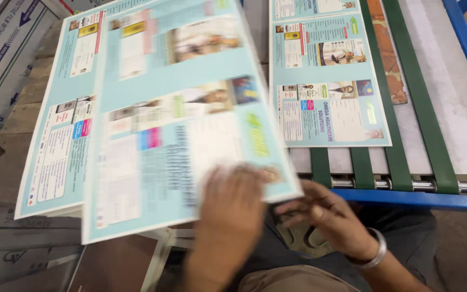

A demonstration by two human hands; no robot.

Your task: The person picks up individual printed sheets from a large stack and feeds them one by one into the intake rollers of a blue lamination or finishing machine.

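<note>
Printed sheet (179, 124): glossy paper, smooth. Conveyor belts (422, 124): matt green. Rollers (422, 185): shiny metal. Frame (406, 198): blue painted metal.

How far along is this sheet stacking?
Done: one printed sheet already lies on the pile at left. In hand: the left hand and right hand grip a blurred top sheet by its near edge. Left: another sheet waits on the green belts.
</note>
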